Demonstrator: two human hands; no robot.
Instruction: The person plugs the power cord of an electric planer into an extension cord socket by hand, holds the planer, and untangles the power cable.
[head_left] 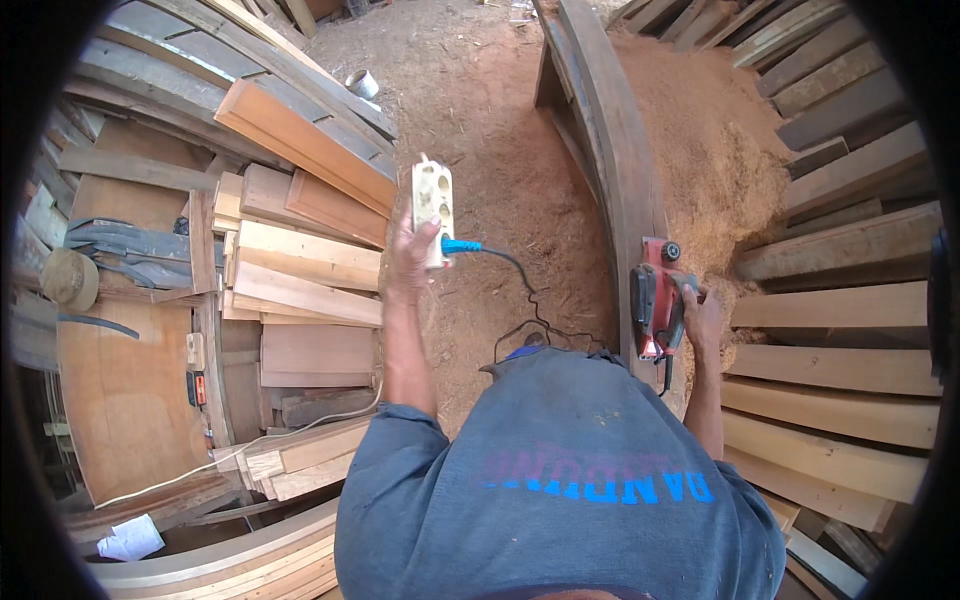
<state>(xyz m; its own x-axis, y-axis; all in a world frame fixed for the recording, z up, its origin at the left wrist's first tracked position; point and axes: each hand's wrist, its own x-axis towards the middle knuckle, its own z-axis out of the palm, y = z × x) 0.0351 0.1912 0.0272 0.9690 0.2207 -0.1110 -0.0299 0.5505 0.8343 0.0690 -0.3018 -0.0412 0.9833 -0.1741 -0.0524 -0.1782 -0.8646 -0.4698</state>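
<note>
My left hand (412, 250) is wrapped round the lower end of a cream power strip (431, 195), held up over the floor. A blue plug (460, 245) sits at the strip's side near my thumb. Its dark cord (525, 285) curls down toward my body. On the right, a red and black electric planer (657, 300) rests on top of a long wooden beam (622, 130). My right hand (702, 315) is closed round the planer's rear handle, with part of the fingers hidden behind it. A short dark cord hangs from the planer's near end.
Stacked planks (300, 260) and boards lie along the left, with a pale cable (290, 435) running over them. More planks (830, 365) line the right side. Sawdust (710, 130) covers the ground beyond the beam. A white cup-like container (362, 84) lies at the far left.
</note>
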